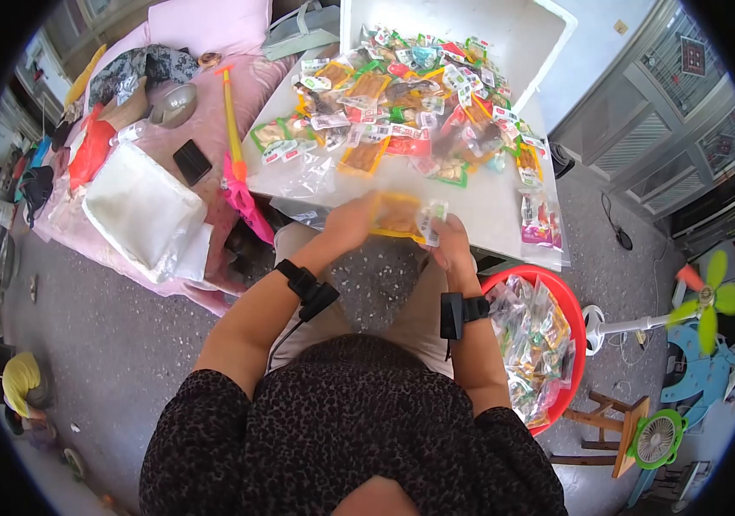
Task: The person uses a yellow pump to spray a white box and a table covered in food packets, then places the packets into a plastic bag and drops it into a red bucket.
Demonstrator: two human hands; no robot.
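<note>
left hand [350,222] pinching one end of yellow packet [398,215], right hand [452,243] gripping other. yellow packet at table's [492,206] near edge, blurred. packet pile [410,99] farther back. red tub [577,335] near right forearm.

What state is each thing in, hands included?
Held packet: blurred, stretched between both hands; seal can't be told
Left hand: gripping its left end
Right hand: at its right end, fingers on it
Loose packets: heaped on table
White box: open towards heap
Red tub: uncovered, full of packets
Large fan: blades distinct, apparently still
Small fan: spinning or not, unclear
</note>
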